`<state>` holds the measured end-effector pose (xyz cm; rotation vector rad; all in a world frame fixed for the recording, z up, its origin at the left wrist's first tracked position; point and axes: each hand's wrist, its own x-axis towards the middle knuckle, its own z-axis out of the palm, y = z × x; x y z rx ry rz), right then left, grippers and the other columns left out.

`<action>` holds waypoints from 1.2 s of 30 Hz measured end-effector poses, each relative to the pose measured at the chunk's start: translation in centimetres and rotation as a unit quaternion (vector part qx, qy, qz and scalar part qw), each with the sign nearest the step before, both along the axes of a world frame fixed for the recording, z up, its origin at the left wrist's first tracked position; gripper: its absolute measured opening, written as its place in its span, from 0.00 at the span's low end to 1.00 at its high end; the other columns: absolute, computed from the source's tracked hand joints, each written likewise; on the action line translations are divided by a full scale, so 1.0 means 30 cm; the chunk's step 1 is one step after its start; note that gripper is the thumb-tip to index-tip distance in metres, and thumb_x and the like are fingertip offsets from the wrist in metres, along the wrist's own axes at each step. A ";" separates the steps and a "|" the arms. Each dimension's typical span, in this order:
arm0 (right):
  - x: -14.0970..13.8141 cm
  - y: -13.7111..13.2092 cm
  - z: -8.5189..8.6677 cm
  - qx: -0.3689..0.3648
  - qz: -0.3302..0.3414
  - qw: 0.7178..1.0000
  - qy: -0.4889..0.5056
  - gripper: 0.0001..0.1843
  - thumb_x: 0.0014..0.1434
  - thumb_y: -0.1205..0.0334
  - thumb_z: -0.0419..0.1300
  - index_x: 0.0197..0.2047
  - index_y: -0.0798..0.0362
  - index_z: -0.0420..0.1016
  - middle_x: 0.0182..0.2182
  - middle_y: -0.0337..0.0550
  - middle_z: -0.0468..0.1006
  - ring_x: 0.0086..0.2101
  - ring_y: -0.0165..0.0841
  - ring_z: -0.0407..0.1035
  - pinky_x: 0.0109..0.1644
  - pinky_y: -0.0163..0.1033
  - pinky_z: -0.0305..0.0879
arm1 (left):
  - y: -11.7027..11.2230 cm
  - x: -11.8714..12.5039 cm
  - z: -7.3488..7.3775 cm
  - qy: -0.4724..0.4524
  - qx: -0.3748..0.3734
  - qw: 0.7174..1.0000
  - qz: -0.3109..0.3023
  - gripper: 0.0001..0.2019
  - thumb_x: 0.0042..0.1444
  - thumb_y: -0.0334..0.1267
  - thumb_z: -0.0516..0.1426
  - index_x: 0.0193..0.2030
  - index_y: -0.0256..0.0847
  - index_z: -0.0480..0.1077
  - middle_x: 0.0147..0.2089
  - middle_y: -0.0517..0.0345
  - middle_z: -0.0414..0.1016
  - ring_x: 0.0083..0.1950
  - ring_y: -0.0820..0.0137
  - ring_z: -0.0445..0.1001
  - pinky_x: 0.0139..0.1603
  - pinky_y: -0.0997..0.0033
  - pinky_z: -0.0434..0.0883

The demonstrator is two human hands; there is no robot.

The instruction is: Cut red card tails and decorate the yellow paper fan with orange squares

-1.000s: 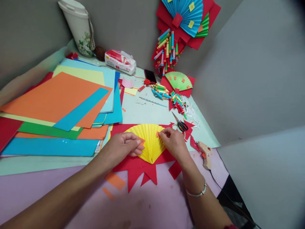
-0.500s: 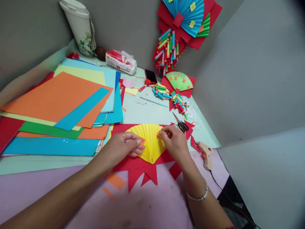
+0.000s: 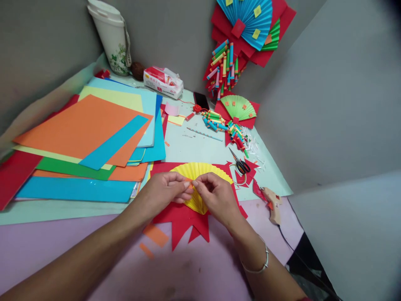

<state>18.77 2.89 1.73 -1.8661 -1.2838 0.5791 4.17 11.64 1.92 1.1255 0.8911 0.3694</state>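
Over a pleated yellow paper fan [image 3: 200, 169], my two hands meet fingertip to fingertip. My left hand [image 3: 167, 188] is closed on small orange paper pieces [image 3: 189, 181], which poke out between the thumb and fingers. My right hand [image 3: 216, 196] pinches at the right edge of the same orange paper, and its fingertips hide part of it. Beneath the fan lies red paper [image 3: 175, 217] with pointed, zigzag-cut ends along its near edge. Two orange paper scraps [image 3: 156, 235] rest on the pink surface below my left wrist.
Coloured sheets [image 3: 84, 129] are stacked at left. Black-handled scissors [image 3: 242, 166] and a corded glue gun [image 3: 272, 205] lie at right. Farther back are a pencil [image 3: 204, 134], rolled paper tubes [image 3: 216, 121], a green fan [image 3: 237, 108], a tissue pack [image 3: 163, 81] and a white cup [image 3: 111, 39].
My right hand has moved left from the fan's right side to meet my left fingertips at the orange paper. My left hand stays nearly in place; the whole view has shifted slightly.
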 end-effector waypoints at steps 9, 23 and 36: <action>0.142 0.040 0.052 -0.074 0.010 0.994 0.075 0.14 0.58 0.50 0.61 0.31 0.52 0.76 0.19 0.32 0.64 0.21 0.27 0.55 0.24 0.33 0.50 | 0.063 -0.033 0.022 -0.011 0.051 0.993 0.110 0.10 0.51 0.44 0.66 0.31 0.40 0.74 0.33 0.54 0.85 0.35 0.66 0.83 0.38 0.70 0.77; 0.145 0.163 0.066 -0.182 0.131 0.970 -0.096 0.12 0.58 0.54 0.61 0.28 0.51 0.79 0.22 0.36 0.74 0.24 0.29 0.62 0.25 0.33 0.51 | 0.079 -0.040 0.023 -0.010 0.075 0.988 0.132 0.10 0.52 0.43 0.65 0.35 0.39 0.74 0.32 0.54 0.84 0.37 0.65 0.83 0.38 0.70 0.76; 0.128 0.142 0.056 -0.119 0.142 0.963 -0.198 0.05 0.59 0.62 0.62 0.39 0.51 0.79 0.33 0.41 0.80 0.32 0.32 0.69 0.34 0.36 0.58 | 0.075 -0.039 0.039 0.001 0.072 0.989 0.131 0.09 0.53 0.42 0.65 0.34 0.39 0.74 0.32 0.54 0.84 0.36 0.65 0.82 0.39 0.69 0.76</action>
